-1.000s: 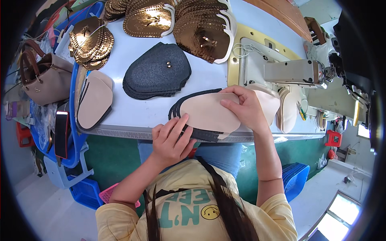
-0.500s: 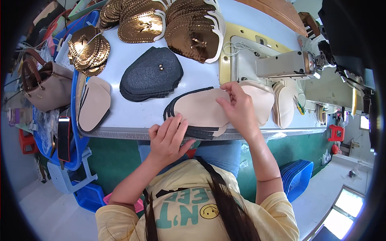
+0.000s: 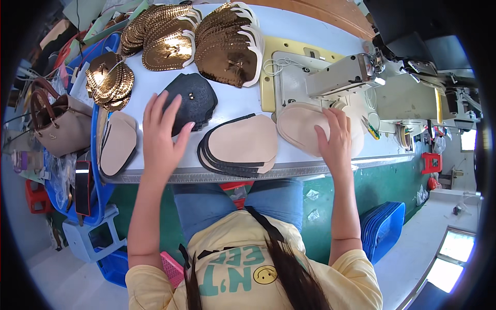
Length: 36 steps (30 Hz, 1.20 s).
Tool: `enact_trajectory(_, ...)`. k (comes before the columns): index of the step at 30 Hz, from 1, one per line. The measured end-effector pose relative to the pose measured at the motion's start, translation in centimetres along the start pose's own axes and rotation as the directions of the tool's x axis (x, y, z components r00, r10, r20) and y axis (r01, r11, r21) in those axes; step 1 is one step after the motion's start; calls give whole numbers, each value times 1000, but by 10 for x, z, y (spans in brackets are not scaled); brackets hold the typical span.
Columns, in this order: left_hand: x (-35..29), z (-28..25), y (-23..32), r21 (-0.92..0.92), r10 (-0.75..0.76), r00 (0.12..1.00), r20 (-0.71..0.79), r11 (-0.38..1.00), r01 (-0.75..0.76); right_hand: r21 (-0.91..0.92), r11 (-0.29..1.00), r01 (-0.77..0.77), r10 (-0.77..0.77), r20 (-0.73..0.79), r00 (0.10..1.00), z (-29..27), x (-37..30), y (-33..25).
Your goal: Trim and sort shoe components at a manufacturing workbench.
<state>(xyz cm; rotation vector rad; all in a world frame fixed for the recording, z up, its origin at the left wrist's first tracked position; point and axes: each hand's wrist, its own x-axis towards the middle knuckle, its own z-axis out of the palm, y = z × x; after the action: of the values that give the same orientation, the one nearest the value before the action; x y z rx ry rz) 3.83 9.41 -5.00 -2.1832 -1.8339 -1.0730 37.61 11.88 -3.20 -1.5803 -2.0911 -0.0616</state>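
My left hand (image 3: 163, 134), fingers spread, hovers over the near-left edge of a stack of black textured pieces (image 3: 192, 101) and partly hides it. On the right, my right hand (image 3: 336, 137) rests at a pile of rounded beige pieces (image 3: 300, 126) in front of the sewing machine; its fingers are apart and lie over the pile's right part. Between the hands lies a fanned stack of beige pieces with black edging (image 3: 240, 142), untouched, close to the table's front edge. A smaller beige and black stack (image 3: 119, 142) sits at the left.
Shiny bronze pieces (image 3: 230, 57) stand in stacks along the back, with a smaller bronze stack (image 3: 111, 80) at left. A sewing machine (image 3: 341, 77) occupies the right. Green-handled snips (image 3: 371, 129) lie near it. A handbag (image 3: 62, 124) and phone (image 3: 82, 188) are beyond the table's left end.
Both hands have left the middle beige and black stack. My left hand has moved up and left to the black pieces, my right hand rightward to the rounded beige pile.
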Motion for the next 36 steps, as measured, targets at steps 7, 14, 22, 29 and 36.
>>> enact_trajectory(7,-2,-1,-26,74,-9,971,238,997,-9,-23,1000,-4,2,-80,997,18,-14,14)
enact_trajectory(14,-1,1,-18,147,16,978,209,988,-47,-25,999,22,-25,-139,990,21,-18,27)
enact_trajectory(22,-2,6,-24,32,0,999,38,999,-1,34,998,-58,63,-160,985,7,-13,25)
enact_trajectory(29,-29,16,66,-34,313,944,104,950,-311,782,583,-219,348,2,937,-17,-15,38)
enact_trajectory(36,-69,18,68,-140,173,975,142,978,-153,829,274,-488,387,370,845,5,-17,-9)
